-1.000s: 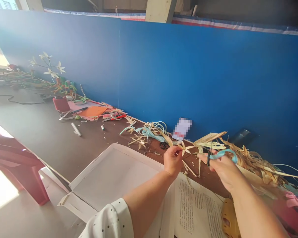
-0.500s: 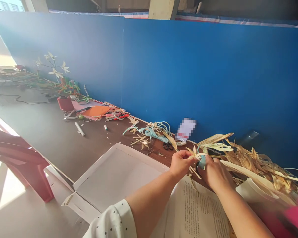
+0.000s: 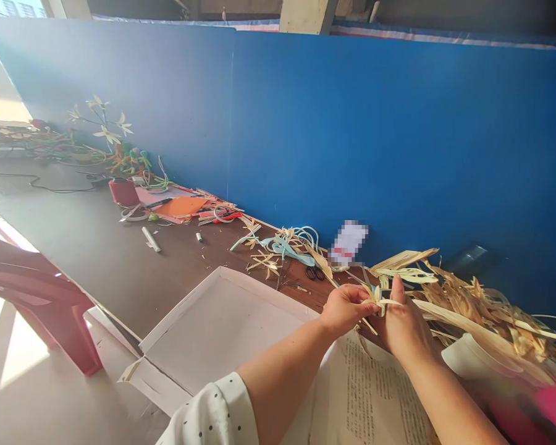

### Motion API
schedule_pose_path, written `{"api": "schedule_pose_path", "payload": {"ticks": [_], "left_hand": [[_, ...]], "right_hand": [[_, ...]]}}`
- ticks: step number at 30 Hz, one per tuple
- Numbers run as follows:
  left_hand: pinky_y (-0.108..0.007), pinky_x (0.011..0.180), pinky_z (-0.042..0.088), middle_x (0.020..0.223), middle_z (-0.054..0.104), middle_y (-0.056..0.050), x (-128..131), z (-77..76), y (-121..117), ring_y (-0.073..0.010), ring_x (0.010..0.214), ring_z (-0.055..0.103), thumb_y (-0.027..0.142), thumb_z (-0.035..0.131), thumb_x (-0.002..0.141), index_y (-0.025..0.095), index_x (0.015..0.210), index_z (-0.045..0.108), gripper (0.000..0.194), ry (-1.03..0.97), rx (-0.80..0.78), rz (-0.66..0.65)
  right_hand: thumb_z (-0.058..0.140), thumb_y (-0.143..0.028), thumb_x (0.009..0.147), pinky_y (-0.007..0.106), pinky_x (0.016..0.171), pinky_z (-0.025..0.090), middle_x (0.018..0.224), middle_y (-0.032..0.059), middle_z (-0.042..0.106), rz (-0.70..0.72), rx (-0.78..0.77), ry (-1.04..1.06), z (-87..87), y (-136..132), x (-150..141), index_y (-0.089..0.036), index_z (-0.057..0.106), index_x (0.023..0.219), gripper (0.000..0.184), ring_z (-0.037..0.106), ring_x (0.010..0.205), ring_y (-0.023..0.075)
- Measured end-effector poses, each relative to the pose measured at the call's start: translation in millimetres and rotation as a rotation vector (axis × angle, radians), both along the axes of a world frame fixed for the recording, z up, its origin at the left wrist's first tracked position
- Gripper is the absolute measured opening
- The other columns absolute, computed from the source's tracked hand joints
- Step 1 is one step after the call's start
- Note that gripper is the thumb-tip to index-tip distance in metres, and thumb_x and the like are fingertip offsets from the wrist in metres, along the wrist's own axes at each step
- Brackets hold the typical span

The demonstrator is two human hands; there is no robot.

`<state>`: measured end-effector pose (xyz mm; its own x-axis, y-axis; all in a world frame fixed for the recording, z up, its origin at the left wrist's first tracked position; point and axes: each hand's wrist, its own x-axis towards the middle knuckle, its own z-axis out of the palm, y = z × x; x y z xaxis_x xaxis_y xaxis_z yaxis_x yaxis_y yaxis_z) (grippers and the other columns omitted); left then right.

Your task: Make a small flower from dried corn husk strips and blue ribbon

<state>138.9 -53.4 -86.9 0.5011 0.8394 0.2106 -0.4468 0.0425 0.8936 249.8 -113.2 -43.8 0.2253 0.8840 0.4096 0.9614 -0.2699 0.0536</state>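
Observation:
My left hand (image 3: 346,308) pinches a small pale flower of dried husk (image 3: 378,298) between thumb and fingertips, its petals spread. A bit of light blue strip shows behind the petals. Close against the flower from the right is my right hand (image 3: 405,327), thumb raised and fingers curled; what lies inside them is hidden. Thin husk strips (image 3: 362,337) lie beneath the hands. To the left lie black-handled scissors (image 3: 314,272), a tangle of light blue strips (image 3: 287,247) and husk flowers (image 3: 266,264). A heap of dried husks (image 3: 486,303) spreads to the right.
An open white box (image 3: 241,327) and a printed sheet (image 3: 366,395) lie in front. A pale cup (image 3: 475,358) tilts at right. Orange paper (image 3: 183,207), a red object (image 3: 124,193) and a white marker (image 3: 151,239) sit farther left. A blue panel (image 3: 352,123) borders the table behind.
The flower has turned and shifted slightly right in my left hand. My right thumb has risen upward. The black loop and most of the blue strip by my right hand no longer show.

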Motion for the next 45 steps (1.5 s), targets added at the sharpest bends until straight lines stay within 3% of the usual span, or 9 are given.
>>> {"api": "schedule_pose_path", "payload": {"ticks": [5, 11, 16, 19, 25, 33, 38, 45], "left_hand": [[-0.021, 0.061, 0.046, 0.072, 0.062, -0.002, 0.5, -0.3, -1.7, -0.0113, 0.067, 0.056, 0.034, 0.077, 0.06, 0.014, 0.07, 0.065, 0.025, 0.196, 0.019, 0.107], [-0.019, 0.056, 0.041, 0.067, 0.061, 0.002, 2.1, -3.0, -3.3, -0.0077, 0.059, 0.051, 0.026, 0.072, 0.066, 0.016, 0.075, 0.068, 0.015, 0.238, 0.085, 0.153], [-0.021, 0.072, 0.047, 0.09, 0.065, -0.003, -0.8, 1.1, -4.7, -0.0114, 0.081, 0.059, 0.02, 0.073, 0.065, 0.016, 0.068, 0.067, 0.009, 0.153, 0.213, 0.264], [-0.022, 0.076, 0.048, 0.09, 0.067, -0.004, -2.0, 3.4, -6.4, -0.0133, 0.085, 0.06, 0.018, 0.072, 0.066, 0.016, 0.067, 0.066, 0.006, 0.151, 0.231, 0.209], [-0.022, 0.066, 0.05, 0.074, 0.067, -0.002, 0.5, 1.3, -8.2, -0.0132, 0.07, 0.061, 0.025, 0.072, 0.066, 0.016, 0.072, 0.068, 0.011, 0.21, 0.134, 0.117], [-0.023, 0.07, 0.051, 0.079, 0.068, -0.005, 0.0, 2.5, -9.1, -0.0133, 0.074, 0.062, 0.03, 0.074, 0.066, 0.014, 0.072, 0.066, 0.019, 0.118, 0.094, 0.033], [-0.023, 0.064, 0.049, 0.07, 0.065, -0.002, 1.0, 1.1, -8.4, -0.0122, 0.068, 0.06, 0.035, 0.077, 0.061, 0.014, 0.071, 0.063, 0.028, 0.148, 0.055, 0.005], [-0.022, 0.059, 0.047, 0.063, 0.062, -0.001, 0.0, 6.6, -1.5, -0.0086, 0.057, 0.057, 0.044, 0.08, 0.054, 0.013, 0.067, 0.054, 0.043, -0.166, -0.096, -0.072]], "right_hand": [[0.045, -0.038, 0.08, 0.035, 0.064, 0.041, 0.094, 0.0183, 0.059, 0.029, 0.061, -0.057, -7.8, 0.9, 4.1, -0.002, 0.008, 0.143, 0.082, 0.056, 0.085, 0.0312], [0.04, -0.032, 0.082, 0.035, 0.064, 0.041, 0.09, 0.0166, 0.057, 0.06, 0.113, -0.053, -13.4, 1.8, 4.3, -0.002, 0.008, 0.144, 0.076, 0.055, 0.081, 0.031], [0.039, -0.037, 0.084, 0.035, 0.061, 0.04, 0.087, 0.015, 0.055, 0.063, 0.149, -0.026, -10.7, 0.1, -1.2, -0.001, 0.004, 0.145, 0.079, 0.054, 0.078, 0.0302], [0.038, -0.039, 0.085, 0.035, 0.059, 0.04, 0.085, 0.0132, 0.054, 0.047, 0.173, -0.007, -6.7, -2.0, -3.5, -0.003, 0.002, 0.146, 0.079, 0.054, 0.076, 0.0303], [0.041, -0.035, 0.084, 0.038, 0.064, 0.043, 0.087, 0.0131, 0.052, 0.078, 0.191, -0.051, -2.0, -7.5, -3.6, -0.004, -0.001, 0.146, 0.081, 0.053, 0.081, 0.0315], [0.038, -0.036, 0.088, 0.037, 0.063, 0.044, 0.091, 0.0148, 0.052, 0.02, 0.193, -0.203, 2.2, -14.8, -7.2, -0.007, 0.005, 0.146, 0.073, 0.053, 0.085, 0.0319], [0.044, -0.032, 0.085, 0.038, 0.064, 0.045, 0.09, 0.0142, 0.053, 0.07, 0.18, -0.213, 3.9, -17.5, -6.1, -0.008, 0.002, 0.147, 0.078, 0.053, 0.084, 0.0315], [0.047, -0.039, 0.084, 0.036, 0.064, 0.044, 0.092, 0.0149, 0.058, -0.032, 0.119, -0.169, 3.7, -16.8, -3.5, -0.007, 0.009, 0.145, 0.079, 0.057, 0.085, 0.0312]]}}
